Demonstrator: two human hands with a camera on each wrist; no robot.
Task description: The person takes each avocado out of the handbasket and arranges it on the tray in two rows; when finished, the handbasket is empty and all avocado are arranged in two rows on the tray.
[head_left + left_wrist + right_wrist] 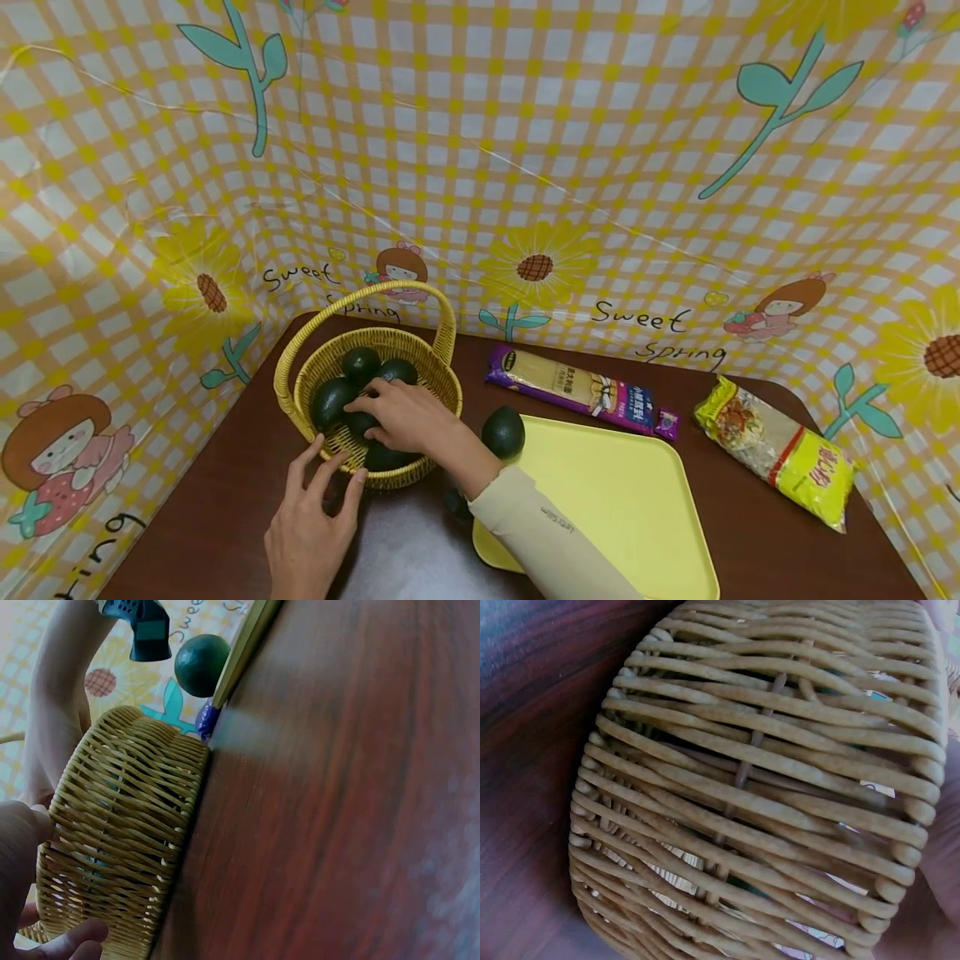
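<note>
A round yellow wicker basket (450, 379) with a tall arched handle holds several dark green avocados (333, 403). Reaching in over the near right rim, my right hand (405, 414) curls its fingers over an avocado (360, 425) in the middle. The palm hides part of that fruit. My left hand (311, 512) touches the near left side of the basket, fingers spread at the rim. In the left wrist view its thumb lies by the rim and its fingertips (86, 930) rest against the woven wall. The right wrist view is filled by the basket's weave (757, 772).
A yellow tray (615, 483) lies right of the basket, an avocado (503, 432) at its far left corner. Another dark round thing (456, 505) shows partly under the right forearm. A purple pasta pack (570, 387) and a yellow-ended noodle bag (776, 454) lie behind and right.
</note>
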